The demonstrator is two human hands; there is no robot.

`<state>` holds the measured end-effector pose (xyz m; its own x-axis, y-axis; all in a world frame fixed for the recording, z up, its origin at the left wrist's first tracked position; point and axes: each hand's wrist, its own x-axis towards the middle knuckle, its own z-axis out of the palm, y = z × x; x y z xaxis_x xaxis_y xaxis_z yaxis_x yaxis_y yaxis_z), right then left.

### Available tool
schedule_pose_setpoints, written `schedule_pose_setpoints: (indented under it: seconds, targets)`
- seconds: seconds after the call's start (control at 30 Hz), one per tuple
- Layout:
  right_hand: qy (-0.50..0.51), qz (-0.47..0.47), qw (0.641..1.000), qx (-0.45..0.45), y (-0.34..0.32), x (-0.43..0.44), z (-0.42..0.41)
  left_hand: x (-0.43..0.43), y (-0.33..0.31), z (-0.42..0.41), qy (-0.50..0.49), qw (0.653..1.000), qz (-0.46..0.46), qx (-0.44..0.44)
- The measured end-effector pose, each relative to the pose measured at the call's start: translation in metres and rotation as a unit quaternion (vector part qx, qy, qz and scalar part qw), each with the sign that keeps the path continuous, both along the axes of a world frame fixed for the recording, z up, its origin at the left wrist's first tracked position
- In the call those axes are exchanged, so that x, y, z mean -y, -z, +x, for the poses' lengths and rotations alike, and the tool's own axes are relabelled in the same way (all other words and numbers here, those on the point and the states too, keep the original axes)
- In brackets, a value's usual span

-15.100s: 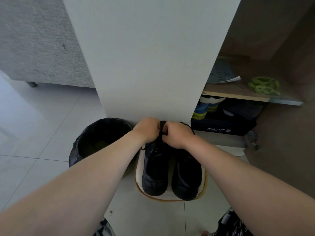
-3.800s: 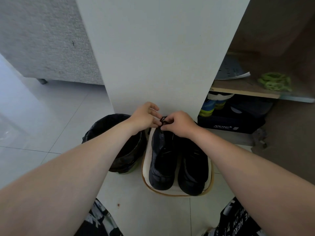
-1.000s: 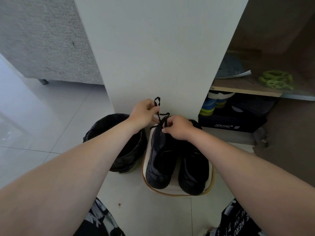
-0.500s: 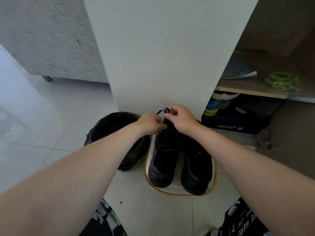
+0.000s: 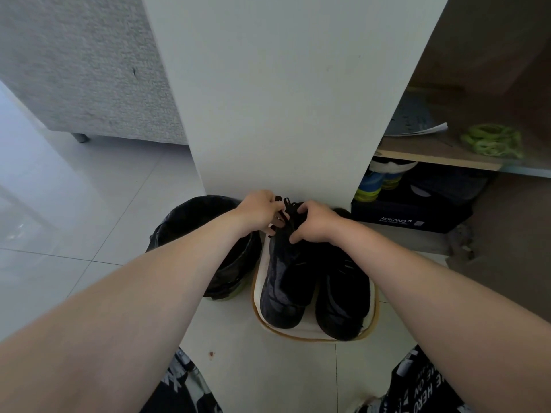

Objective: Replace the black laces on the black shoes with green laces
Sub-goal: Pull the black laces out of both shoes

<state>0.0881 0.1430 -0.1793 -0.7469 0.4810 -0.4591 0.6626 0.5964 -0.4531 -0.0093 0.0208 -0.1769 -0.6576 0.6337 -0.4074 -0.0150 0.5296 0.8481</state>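
Two black shoes [image 5: 313, 293] low down, green laces [image 5: 490, 140] up high.
The left shoe [image 5: 283, 287] and right shoe [image 5: 343, 293] stand side by side on a white mat [image 5: 313, 333], toes toward the person. A black lace [image 5: 287, 204] sticks up loose at the top of the left shoe. The left hand [image 5: 259, 211] pinches it, and the right hand [image 5: 316, 223] grips that shoe's top. The green laces lie in a curly heap on a wooden shelf [image 5: 441, 156], well apart from the shoes.

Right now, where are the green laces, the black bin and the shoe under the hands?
green laces [image 5: 490, 140], head view, middle of the bundle.
black bin [image 5: 185, 217], head view, its bag-lined inner wall.
left shoe [image 5: 280, 305], head view, its toe.
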Motion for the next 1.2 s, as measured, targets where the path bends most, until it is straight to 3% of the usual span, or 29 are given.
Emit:
schedule_pose_setpoints:
  seconds: [0.13,0.27,0.53,0.83,1.0,1.1,1.2]
  targets:
    - [0.024,0.043,0.999,0.009,0.0,0.007,0.003,0.002,0.003,0.0,-0.005,0.996,-0.035,0.082]
    - [-0.056,0.114,0.992,0.02,-0.003,0.01,0.005,0.002,0.006,0.006,-0.025,0.983,-0.063,0.169]
    - [-0.02,0.069,0.997,-0.04,0.005,0.012,-0.001,0.007,0.002,0.001,0.006,0.986,-0.042,0.163]
    - [0.051,0.04,0.998,-0.022,0.002,0.003,-0.001,0.015,-0.004,0.0,0.055,0.974,-0.002,0.218]
    - [0.029,0.068,0.997,0.012,0.001,0.002,0.005,0.028,-0.005,-0.02,-0.059,0.991,-0.003,0.116]
    - [-0.004,0.066,0.998,0.01,0.0,0.003,0.003,0.039,-0.009,-0.025,-0.033,0.995,-0.043,0.079]
    - [-0.013,0.066,0.998,-0.002,-0.004,-0.002,0.004,0.041,-0.01,-0.024,0.037,0.985,-0.161,-0.058]
